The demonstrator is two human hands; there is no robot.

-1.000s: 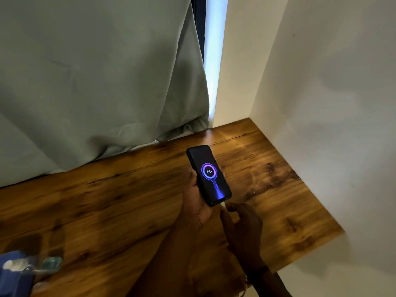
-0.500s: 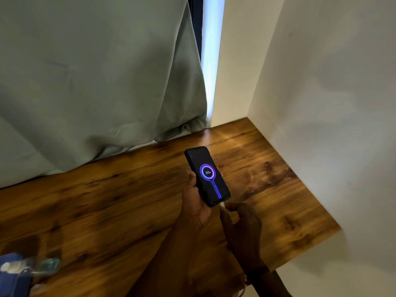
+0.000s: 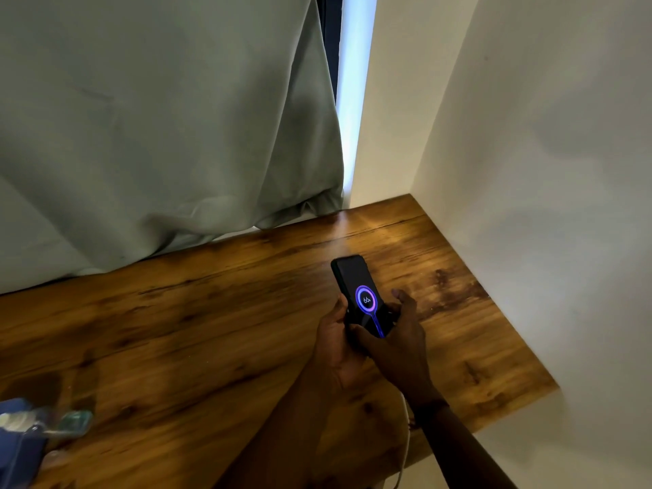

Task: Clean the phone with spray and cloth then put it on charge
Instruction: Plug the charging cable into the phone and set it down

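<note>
Phone [image 3: 358, 294], charging ring lit, clasped over wooden table [image 3: 211, 312]: left hand [image 3: 335, 342] fingers wrapped, right hand [image 3: 398, 342] pinching lower end; white cable [image 3: 405, 435], apparently attached.

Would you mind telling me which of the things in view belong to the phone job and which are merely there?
Part of the job:
phone, held in left hand and right hand
white cable
spray bottle
blue cloth

Merely there:
curtain
wooden table
</note>
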